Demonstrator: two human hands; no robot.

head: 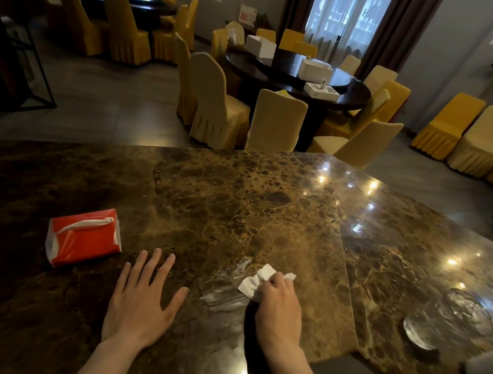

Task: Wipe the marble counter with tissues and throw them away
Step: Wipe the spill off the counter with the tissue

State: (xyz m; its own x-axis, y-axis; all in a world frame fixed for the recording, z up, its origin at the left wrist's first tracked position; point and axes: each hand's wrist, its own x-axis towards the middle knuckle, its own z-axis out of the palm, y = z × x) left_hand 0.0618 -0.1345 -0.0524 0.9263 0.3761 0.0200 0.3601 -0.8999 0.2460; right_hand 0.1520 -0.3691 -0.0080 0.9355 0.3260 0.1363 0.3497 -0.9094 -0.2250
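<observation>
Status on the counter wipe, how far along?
Done: tissue pulled from the red tissue pack. In hand: right hand presses a crumpled tissue on the marble counter, streaks beside it; left hand lies flat. Left: more wiping, then binning; no bin visible.

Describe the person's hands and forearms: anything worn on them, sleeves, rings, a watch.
Both hands, left hand and right hand, are bare: no gloves, rings, watch or bracelet show. Both forearms are uncovered down to the frame edge, with no sleeve in view.
</observation>
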